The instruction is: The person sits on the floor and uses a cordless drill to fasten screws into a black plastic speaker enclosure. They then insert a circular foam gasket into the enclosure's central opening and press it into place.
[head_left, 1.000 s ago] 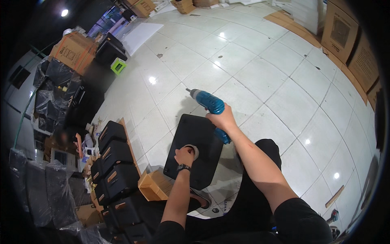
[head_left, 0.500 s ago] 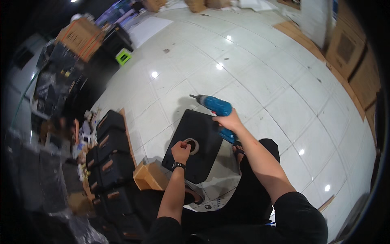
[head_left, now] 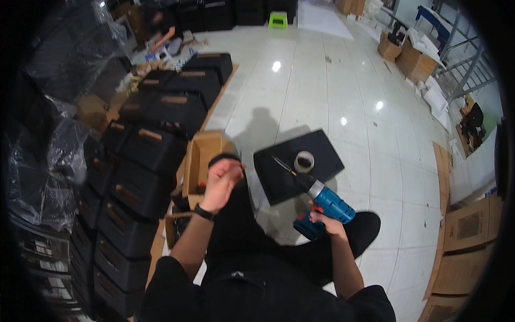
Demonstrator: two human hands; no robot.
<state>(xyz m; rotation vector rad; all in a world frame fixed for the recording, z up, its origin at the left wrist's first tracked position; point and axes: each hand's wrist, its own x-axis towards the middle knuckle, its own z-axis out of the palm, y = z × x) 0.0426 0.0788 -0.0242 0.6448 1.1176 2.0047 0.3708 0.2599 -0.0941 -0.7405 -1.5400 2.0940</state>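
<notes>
My right hand [head_left: 328,222] is wrapped round the grip of a blue cordless drill [head_left: 337,206]. The drill's long bit points up and left, over a black rectangular panel [head_left: 284,185] on the floor; I cannot tell whether it touches. A pale roll of tape [head_left: 304,161] sits on the panel, beside the bit. My left hand [head_left: 224,177], with a black band at the wrist, is raised over my left knee with its fingers curled together. Whatever is between those fingers is too small and blurred to name. It is nearest to an open cardboard box [head_left: 199,170].
A smaller box [head_left: 174,229] with dark contents stands below the open box. Rows of black cases [head_left: 142,177] line the left. Another person [head_left: 166,35] sits far left. A green stool [head_left: 278,20] stands at the back; cartons [head_left: 468,228] are stacked right.
My view has swung left. My left hand has left the tape roll and risen near the cardboard box. The drill has come down over the panel, still in my right hand.
</notes>
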